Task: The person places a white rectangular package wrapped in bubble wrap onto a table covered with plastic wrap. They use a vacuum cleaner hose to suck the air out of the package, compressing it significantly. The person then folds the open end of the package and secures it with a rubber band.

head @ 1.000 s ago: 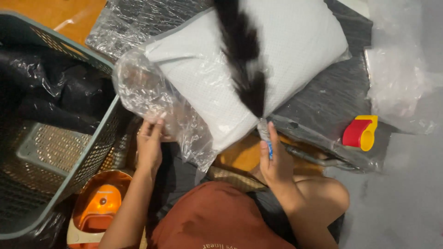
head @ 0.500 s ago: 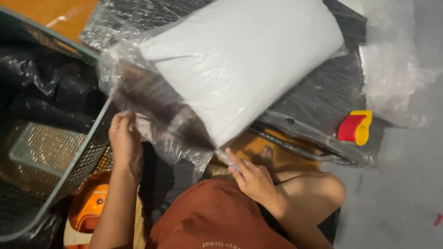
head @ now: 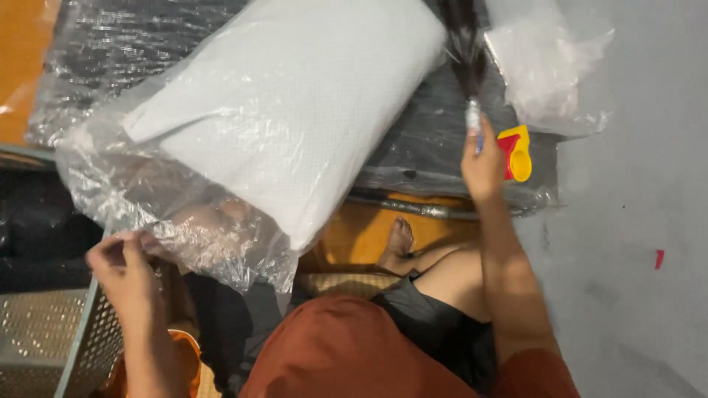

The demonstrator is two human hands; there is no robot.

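Your left hand (head: 122, 258) pinches the open edge of the clear crinkled plastic bag (head: 184, 228); keep it taut. White pillow (head: 295, 110) sits inside, at 1 o'clock from that grip. Right hand (head: 483, 158) is clenched on a dark-bristled brush (head: 466, 51); sweep away from the bag mouth.

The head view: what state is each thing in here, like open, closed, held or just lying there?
White pillow: lying tilted, inside the bag.
Clear plastic bag: open end loose, pinched by the left hand.
Black brush: held upright in the right hand.
Red and yellow tape dispenser: lying untouched.
Spare plastic bags: crumpled, lying loose.
Mesh basket: open top.
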